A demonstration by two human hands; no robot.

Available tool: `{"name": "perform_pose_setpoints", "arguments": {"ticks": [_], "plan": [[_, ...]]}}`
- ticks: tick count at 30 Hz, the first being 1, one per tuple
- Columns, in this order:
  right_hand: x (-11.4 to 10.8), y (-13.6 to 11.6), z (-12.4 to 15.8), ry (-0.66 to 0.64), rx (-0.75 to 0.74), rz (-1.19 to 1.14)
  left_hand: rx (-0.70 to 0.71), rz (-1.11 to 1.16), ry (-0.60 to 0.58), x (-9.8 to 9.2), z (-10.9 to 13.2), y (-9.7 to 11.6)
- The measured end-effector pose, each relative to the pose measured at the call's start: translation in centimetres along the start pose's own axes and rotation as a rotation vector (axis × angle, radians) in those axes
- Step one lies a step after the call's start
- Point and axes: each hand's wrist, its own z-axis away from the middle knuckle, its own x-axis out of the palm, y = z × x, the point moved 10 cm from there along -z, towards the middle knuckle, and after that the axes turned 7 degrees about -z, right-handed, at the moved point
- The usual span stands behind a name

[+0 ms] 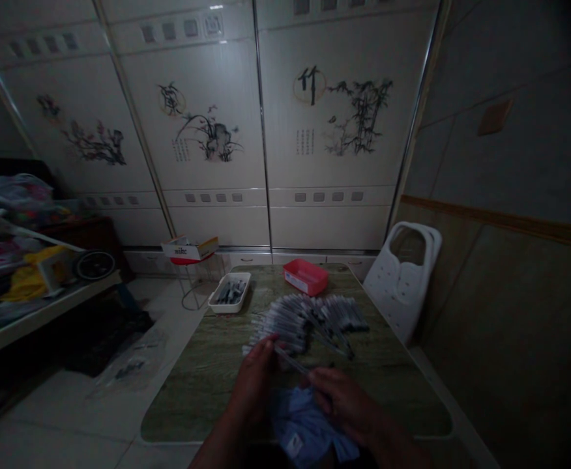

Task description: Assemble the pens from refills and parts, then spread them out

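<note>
A slim pen [291, 359] slants between my two hands above the near part of the table. My left hand [261, 365] pinches its upper left end. My right hand [337, 394] has its fingers closed on the lower right end. Just beyond them lies a large pile of similar clear pens [285, 319] with dark ends, spread to the right. A light blue cloth [305, 423] is below my right hand at the table's near edge; whether the hand touches it I cannot tell.
On the wood-patterned table [192, 391] stand a white basket [229, 293] of small dark and clear parts and a pink-red tray [306, 276]. Behind it, a red stool [188, 262] bears an open carton [190, 247]. White folded plastic seat [405, 277] leans at the right wall.
</note>
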Motion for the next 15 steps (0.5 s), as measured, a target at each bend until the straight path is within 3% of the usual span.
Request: {"name": "perform_pose_setpoints", "arguments": {"ticks": [5, 10, 15], "plan": [[1.1, 0.8, -0.3, -0.052, 0.042, -0.177, -0.105, 0.236, -0.073, 2.1, 0.3, 0.1], [2.2, 1.4, -0.4, -0.083, 0.141, -0.286, -0.142, 0.255, -0.061, 3.1, 0.6, -0.3], [4.6, 0.7, -0.4, -0.186, 0.216, -0.519, -0.23, 0.326, -0.073, 4.4, 1.2, -1.0]]}}
